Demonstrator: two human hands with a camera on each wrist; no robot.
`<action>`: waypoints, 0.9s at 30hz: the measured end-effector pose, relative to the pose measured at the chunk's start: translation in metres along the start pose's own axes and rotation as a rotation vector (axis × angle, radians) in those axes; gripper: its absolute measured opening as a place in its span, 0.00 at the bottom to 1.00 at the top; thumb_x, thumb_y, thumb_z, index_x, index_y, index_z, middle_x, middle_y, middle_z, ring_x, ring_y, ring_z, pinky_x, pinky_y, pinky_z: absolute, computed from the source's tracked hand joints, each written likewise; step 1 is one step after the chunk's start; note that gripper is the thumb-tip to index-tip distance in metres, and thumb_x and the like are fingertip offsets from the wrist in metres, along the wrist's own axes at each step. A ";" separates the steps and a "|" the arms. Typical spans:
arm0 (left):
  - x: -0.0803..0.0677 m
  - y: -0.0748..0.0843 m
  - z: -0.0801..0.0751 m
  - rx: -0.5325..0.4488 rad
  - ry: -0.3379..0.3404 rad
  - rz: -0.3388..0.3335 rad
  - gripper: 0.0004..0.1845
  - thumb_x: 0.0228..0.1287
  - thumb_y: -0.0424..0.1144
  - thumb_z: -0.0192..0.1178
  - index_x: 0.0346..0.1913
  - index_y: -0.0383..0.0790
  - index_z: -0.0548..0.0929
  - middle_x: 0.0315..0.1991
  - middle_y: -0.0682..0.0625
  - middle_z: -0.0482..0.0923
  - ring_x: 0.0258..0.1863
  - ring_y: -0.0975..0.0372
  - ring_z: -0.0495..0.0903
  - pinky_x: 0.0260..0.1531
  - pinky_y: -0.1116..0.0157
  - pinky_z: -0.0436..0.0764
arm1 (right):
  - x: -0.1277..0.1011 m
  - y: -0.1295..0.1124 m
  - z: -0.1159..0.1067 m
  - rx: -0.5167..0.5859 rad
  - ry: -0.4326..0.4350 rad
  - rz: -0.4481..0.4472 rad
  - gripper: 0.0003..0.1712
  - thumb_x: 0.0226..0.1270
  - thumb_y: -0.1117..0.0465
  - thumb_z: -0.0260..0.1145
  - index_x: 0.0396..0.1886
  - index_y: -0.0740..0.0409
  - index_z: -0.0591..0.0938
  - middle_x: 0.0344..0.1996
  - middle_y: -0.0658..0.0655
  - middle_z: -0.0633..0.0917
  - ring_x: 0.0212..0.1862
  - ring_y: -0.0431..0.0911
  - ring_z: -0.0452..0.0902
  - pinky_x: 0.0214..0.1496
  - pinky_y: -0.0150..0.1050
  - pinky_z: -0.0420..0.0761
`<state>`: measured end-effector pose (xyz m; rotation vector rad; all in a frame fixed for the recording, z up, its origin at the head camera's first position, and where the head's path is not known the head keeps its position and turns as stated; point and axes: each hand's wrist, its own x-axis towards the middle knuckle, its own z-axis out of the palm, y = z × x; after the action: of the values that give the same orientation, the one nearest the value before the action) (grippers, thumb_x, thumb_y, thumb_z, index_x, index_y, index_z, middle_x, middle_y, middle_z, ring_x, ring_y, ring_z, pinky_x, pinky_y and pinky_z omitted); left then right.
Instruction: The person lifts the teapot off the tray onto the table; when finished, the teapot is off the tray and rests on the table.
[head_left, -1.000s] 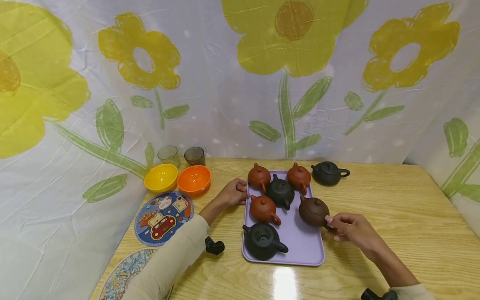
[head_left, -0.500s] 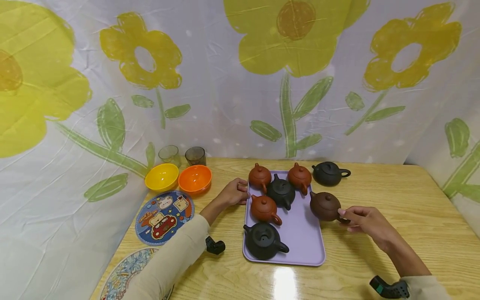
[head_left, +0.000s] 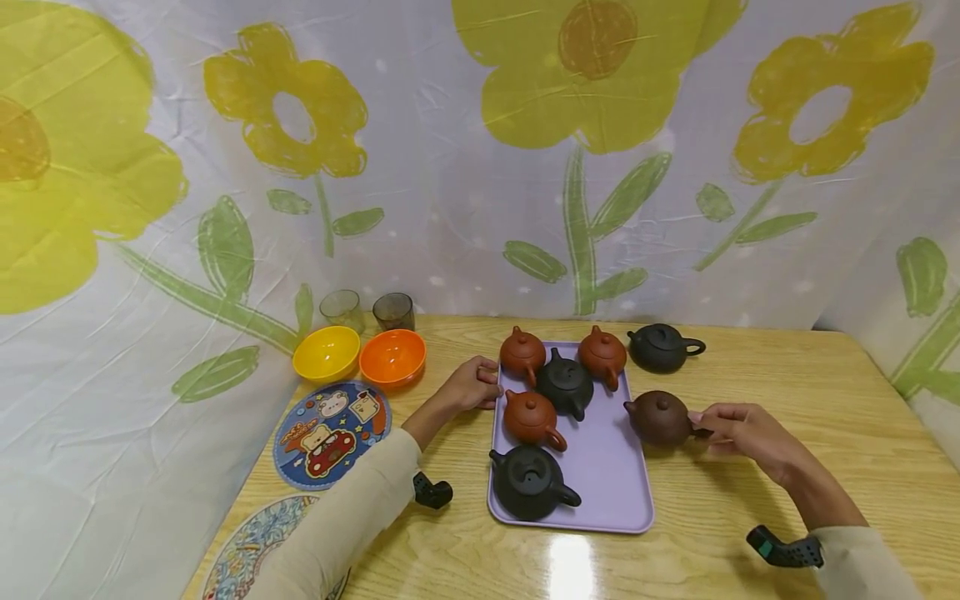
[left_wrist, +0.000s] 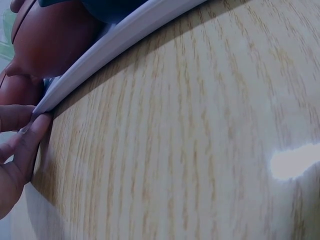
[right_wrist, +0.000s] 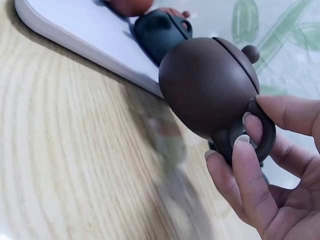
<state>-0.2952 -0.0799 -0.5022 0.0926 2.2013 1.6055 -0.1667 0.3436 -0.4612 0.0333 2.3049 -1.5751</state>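
One brown teapot (head_left: 659, 417) hangs by its handle from your right hand (head_left: 746, 432), fingers pinching the loop, just off the right edge of the tray (head_left: 600, 475) above the wooden table (head_left: 787, 492). Your left hand (head_left: 470, 384) pinches the tray's far-left rim. Flowered cloth (head_left: 450, 167) hangs behind

Bright, even light; glare on table (head_left: 570, 567).

Teapot (head_left: 659, 417) seemingly right of tray (head_left: 607, 492)
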 end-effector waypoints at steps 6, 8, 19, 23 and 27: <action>0.002 0.000 -0.001 0.009 0.000 -0.003 0.25 0.63 0.24 0.62 0.62 0.31 0.70 0.45 0.41 0.74 0.34 0.59 0.79 0.35 0.60 0.89 | 0.008 0.004 -0.012 0.027 -0.026 -0.004 0.15 0.77 0.55 0.60 0.42 0.61 0.85 0.39 0.45 0.83 0.43 0.38 0.80 0.46 0.37 0.87; 0.002 0.000 -0.001 0.009 0.000 -0.007 0.25 0.63 0.24 0.63 0.62 0.31 0.71 0.46 0.41 0.74 0.35 0.58 0.79 0.36 0.60 0.89 | 0.011 0.005 -0.017 0.034 -0.041 -0.005 0.14 0.77 0.55 0.59 0.42 0.60 0.85 0.39 0.45 0.83 0.43 0.39 0.81 0.46 0.38 0.87; 0.001 -0.001 0.000 -0.011 -0.004 -0.001 0.25 0.62 0.24 0.63 0.62 0.31 0.70 0.44 0.42 0.74 0.31 0.58 0.79 0.33 0.61 0.89 | 0.032 0.013 -0.041 0.031 -0.075 0.013 0.13 0.78 0.55 0.58 0.42 0.56 0.86 0.38 0.49 0.85 0.42 0.42 0.83 0.45 0.38 0.88; 0.001 0.000 0.000 -0.018 -0.007 -0.003 0.25 0.63 0.23 0.63 0.62 0.30 0.69 0.44 0.41 0.74 0.31 0.58 0.79 0.34 0.60 0.89 | 0.040 0.017 -0.049 0.012 -0.075 0.029 0.14 0.78 0.53 0.58 0.43 0.57 0.85 0.38 0.51 0.85 0.41 0.43 0.83 0.45 0.38 0.87; -0.001 0.002 0.001 -0.018 -0.006 -0.010 0.25 0.63 0.23 0.63 0.62 0.30 0.70 0.44 0.41 0.74 0.31 0.58 0.79 0.35 0.59 0.89 | 0.046 0.019 -0.054 0.005 -0.085 0.041 0.14 0.79 0.52 0.56 0.44 0.55 0.85 0.38 0.50 0.85 0.41 0.42 0.83 0.46 0.38 0.87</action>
<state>-0.2947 -0.0787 -0.5008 0.0809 2.1787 1.6176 -0.2208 0.3923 -0.4748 0.0144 2.2209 -1.5326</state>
